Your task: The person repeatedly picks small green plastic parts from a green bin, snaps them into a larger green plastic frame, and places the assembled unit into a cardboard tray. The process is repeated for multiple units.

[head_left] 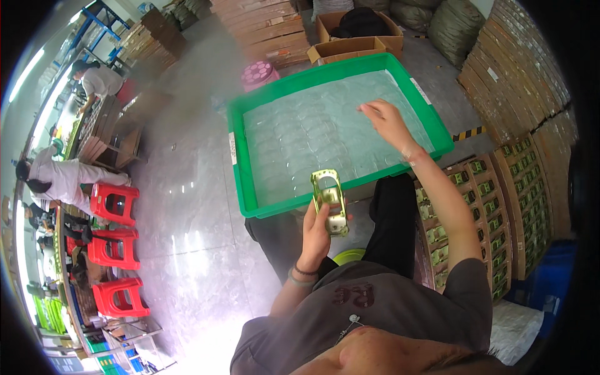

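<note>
My left hand [315, 237] grips a shiny yellow-green housing [337, 224], a long frame with an opening at its upper end, held upright at the tray's near edge. Over the right part of the green tray [236, 140] hovers my right hand [389, 127], its fingers drawn together at the tips. Whatever lies between those fingertips, if anything, is too small to make out. Inside the tray, rows of clear, rounded plastic pieces [312, 134] lie on a pale, see-through sheet [381, 94].
At my right stand cardboard trays [462, 215] filled with similar yellow-green parts. Stacked cardboard [519, 62] rises behind them. Open cartons [350, 47] and a pink stool [259, 74] are beyond the tray. Red stools [119, 247] line a workbench at left, where other people work.
</note>
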Demonstrator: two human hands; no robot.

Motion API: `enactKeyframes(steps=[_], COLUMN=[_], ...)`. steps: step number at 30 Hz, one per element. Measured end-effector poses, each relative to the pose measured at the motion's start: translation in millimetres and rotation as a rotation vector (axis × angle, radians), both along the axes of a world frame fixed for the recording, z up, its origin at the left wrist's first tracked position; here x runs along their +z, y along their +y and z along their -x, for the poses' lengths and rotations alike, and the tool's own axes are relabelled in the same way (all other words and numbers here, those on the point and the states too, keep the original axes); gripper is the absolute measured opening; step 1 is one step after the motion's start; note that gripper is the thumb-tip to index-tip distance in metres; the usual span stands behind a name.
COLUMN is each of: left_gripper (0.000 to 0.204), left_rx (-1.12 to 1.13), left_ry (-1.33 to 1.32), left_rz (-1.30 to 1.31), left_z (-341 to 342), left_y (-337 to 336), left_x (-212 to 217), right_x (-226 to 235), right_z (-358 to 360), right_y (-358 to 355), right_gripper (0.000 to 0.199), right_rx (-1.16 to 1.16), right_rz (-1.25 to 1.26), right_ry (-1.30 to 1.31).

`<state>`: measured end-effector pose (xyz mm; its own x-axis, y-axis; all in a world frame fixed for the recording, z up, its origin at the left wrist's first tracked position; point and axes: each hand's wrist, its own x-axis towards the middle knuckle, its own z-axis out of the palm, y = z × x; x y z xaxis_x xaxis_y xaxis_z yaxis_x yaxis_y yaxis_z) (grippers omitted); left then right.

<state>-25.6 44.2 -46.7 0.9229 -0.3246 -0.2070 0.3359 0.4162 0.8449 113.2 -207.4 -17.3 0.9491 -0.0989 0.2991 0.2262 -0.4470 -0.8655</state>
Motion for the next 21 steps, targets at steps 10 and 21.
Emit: enactKeyframes(steps=[10, 21], left_gripper=[0.049, 0.052], left_rx=[0.015, 0.024], left_ry=[-0.004, -0.224], left_rz=[-0.038, -0.163], left_z=[-7.8, -9.6], left_y=[-19.4, -28.0], left_x=[1.4, 0.9], right_x=[47.1, 37.5], right_z=[125.3, 118.1], right_y=[59.2, 62.1], right_gripper=[0.020, 0.027], right_rx=[0.100, 0.159], right_rz=[0.084, 0.496], right_ry=[-0.232, -0.492])
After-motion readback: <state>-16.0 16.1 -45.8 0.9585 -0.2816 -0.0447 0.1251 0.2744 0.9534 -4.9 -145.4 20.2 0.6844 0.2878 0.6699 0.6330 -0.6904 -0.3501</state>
